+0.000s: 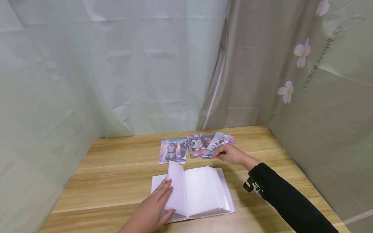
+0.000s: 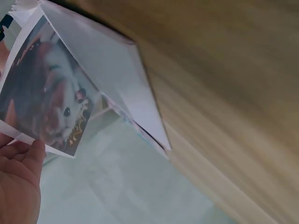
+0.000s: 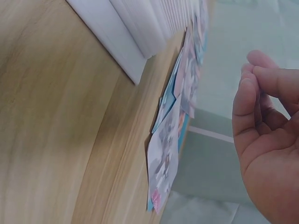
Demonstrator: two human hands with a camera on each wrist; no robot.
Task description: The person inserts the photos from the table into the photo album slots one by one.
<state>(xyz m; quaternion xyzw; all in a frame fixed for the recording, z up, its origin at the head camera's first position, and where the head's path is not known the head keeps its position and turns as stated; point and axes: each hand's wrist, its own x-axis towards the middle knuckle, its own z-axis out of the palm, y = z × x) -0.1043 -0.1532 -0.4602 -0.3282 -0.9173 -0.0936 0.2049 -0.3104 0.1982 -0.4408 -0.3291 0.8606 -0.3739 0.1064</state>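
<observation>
Your left hand point(image 1: 154, 204) is touching the raised page point(image 1: 177, 191) of an open photo album point(image 1: 204, 192) on the wooden table point(image 1: 107, 181), while your curled right hand point(image 1: 230, 154) is hovering beside the near edge of overlapping animal picture cards point(image 1: 198, 145).

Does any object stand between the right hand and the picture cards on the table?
Nothing visible does: the right hand is close to the picture cards; the open album lies nearer the person.
</observation>
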